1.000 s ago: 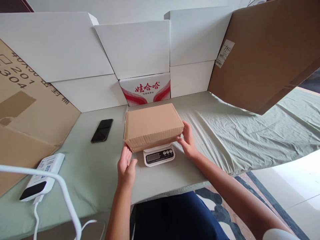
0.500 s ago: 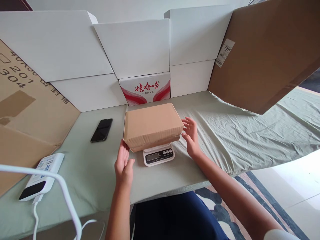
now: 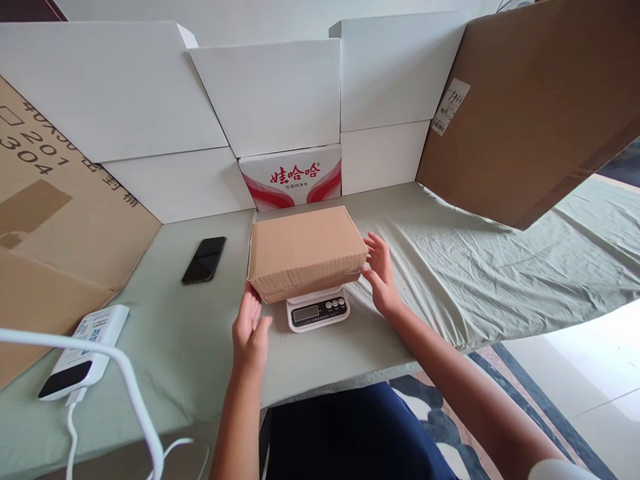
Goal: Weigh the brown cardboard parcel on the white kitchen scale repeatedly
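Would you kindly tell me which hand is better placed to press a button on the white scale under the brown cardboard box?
Probably the right hand: the white scale's buttons sit toward its side.

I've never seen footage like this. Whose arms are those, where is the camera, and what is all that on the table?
There is no machine here: these are a person's two bare arms, filmed by a camera worn on their head, looking forward and down. A brown cardboard box sits on a small white kitchen scale, whose display faces the person. The left hand is open by the box's near left corner, and the right hand is open by its right end; neither grips it. To the left lie a black phone and a white power bank with a cable. A pale green cloth covers the table, ringed by white and brown boxes.
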The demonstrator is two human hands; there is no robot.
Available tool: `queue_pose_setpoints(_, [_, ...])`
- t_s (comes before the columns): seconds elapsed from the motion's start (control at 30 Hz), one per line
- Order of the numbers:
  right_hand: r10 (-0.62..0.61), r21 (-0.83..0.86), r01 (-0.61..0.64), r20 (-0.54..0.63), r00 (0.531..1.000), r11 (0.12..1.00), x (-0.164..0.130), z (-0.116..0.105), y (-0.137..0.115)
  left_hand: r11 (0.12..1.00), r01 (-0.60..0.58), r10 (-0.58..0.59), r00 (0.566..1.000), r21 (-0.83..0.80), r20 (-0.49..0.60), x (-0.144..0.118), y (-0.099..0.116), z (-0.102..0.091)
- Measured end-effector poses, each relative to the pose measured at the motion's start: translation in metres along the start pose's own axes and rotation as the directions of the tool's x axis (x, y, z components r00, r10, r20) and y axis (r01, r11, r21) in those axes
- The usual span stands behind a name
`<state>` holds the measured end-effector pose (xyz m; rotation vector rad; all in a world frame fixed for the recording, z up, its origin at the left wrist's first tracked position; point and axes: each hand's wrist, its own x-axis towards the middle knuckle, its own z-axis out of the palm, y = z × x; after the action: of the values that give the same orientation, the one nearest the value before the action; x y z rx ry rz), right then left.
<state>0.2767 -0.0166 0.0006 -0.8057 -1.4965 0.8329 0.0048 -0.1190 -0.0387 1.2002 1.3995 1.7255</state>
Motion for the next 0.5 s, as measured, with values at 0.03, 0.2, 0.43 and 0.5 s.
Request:
queue_pose_setpoints(0.03, [0.002,-0.007,-0.002,0.005,1.000,1.000,-0.0001,0.0001,-0.0002,1.000,0.004,-0.004,1.000,0.005,0.000,-0.0002,0.0011,0.0005])
queue_pose_setpoints(0.2, [-0.011,-0.010,0.011,0.018,1.000,1.000,-0.0007,0.0000,-0.0001,1.000,-0.006,0.006,1.000,0.008,-0.006,-0.0011,0.0050,0.0027])
queue_pose_setpoints(0.43, [-0.014,-0.007,0.014,0.028,1.000,1.000,-0.0001,-0.0006,0.0017,1.000,-0.006,0.006,1.000,-0.002,0.004,-0.0006,0.0060,0.0025])
queue_pose_setpoints(0.5, [-0.009,-0.004,0.009,0.046,0.999,1.000,-0.0004,-0.0004,0.0032,1.000,0.000,0.000,1.000,-0.002,0.002,-0.0014,0.0071,0.0038])
